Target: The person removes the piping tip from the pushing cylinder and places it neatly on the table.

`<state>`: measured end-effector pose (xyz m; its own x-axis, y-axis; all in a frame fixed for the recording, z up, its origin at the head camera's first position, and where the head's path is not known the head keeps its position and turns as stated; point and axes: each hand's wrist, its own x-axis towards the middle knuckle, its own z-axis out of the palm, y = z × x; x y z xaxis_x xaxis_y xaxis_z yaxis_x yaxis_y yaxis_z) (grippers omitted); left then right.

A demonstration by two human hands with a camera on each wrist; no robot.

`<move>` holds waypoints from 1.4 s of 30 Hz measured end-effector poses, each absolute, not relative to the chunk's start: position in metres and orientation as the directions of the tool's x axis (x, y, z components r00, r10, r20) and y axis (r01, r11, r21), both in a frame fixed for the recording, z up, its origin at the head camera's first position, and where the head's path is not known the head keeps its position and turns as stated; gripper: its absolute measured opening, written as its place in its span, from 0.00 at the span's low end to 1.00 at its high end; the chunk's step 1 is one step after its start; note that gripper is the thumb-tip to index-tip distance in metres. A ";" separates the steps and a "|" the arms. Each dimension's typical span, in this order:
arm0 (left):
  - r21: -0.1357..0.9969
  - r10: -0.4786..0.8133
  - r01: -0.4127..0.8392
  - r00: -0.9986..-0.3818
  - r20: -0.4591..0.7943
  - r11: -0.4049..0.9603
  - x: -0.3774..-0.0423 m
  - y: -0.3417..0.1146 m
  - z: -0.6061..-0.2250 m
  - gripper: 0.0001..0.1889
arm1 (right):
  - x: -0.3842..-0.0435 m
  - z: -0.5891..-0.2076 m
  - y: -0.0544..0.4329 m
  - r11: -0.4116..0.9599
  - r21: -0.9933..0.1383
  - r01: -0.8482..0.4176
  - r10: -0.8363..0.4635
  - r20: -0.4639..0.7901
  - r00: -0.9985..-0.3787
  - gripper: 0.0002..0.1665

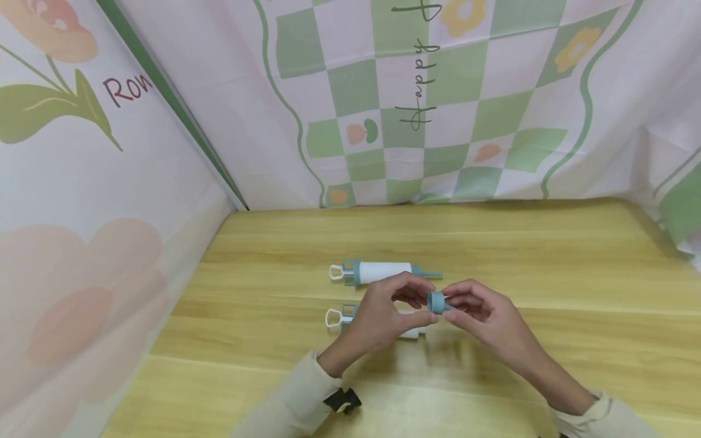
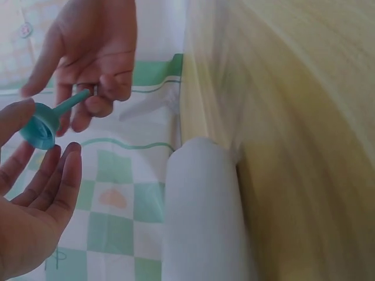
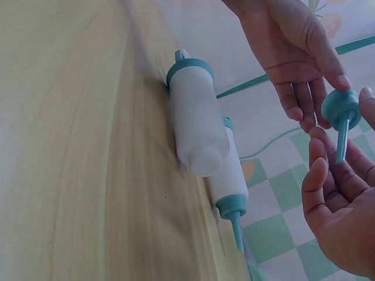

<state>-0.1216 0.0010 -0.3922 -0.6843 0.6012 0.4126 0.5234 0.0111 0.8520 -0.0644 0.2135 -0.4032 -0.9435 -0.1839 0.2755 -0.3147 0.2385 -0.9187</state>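
Observation:
A teal nozzle cap (image 1: 436, 302) with a wide round collar and a thin spout is held above the table. My left hand (image 1: 383, 313) pinches its collar between thumb and fingers, plainly seen in the left wrist view. My right hand (image 1: 487, 316) is around the spout side, its thumb apart from the cap (image 3: 341, 108) and its fingers loosely bent near the spout. Whether a right fingertip touches the spout I cannot tell. Beneath my left hand lies a white syringe-like tube (image 3: 199, 117), its near end without a nozzle; my hand partly hides it in the head view.
Behind it, a second white tube (image 1: 385, 272) lies parallel, with a teal nozzle on its right end and a white pull handle on its left. The wooden table (image 1: 263, 255) meets a hanging patterned cloth (image 1: 350, 164) at its back edge.

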 end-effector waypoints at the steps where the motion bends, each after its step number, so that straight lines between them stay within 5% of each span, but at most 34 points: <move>1: 0.857 0.595 0.515 -0.692 0.408 0.011 -0.122 0.000 -0.392 0.16 | -0.064 -0.404 0.214 0.240 -0.918 -0.317 -0.179 0.279 -0.943 0.15; 10: 0.882 0.548 0.471 -0.739 0.392 0.005 -0.122 -0.006 -0.386 0.17 | -0.062 -0.411 0.217 0.168 -0.930 -0.326 -0.136 0.305 -0.942 0.14; 20: 0.895 0.549 0.445 -0.749 0.372 0.000 -0.120 -0.008 -0.389 0.18 | -0.060 -0.405 0.214 0.278 -0.911 -0.306 -0.015 0.314 -0.949 0.05; 42: 0.936 0.501 0.350 -0.807 0.313 -0.021 -0.113 -0.005 -0.396 0.15 | -0.060 -0.399 0.204 0.238 -0.914 -0.329 -0.011 0.337 -0.942 0.06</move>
<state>-0.1127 -0.0049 -0.3957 -0.8069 0.5009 0.3132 0.3504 -0.0212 0.9364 -0.0603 0.2038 -0.3991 -0.9416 -0.0107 0.3365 -0.3293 0.2376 -0.9138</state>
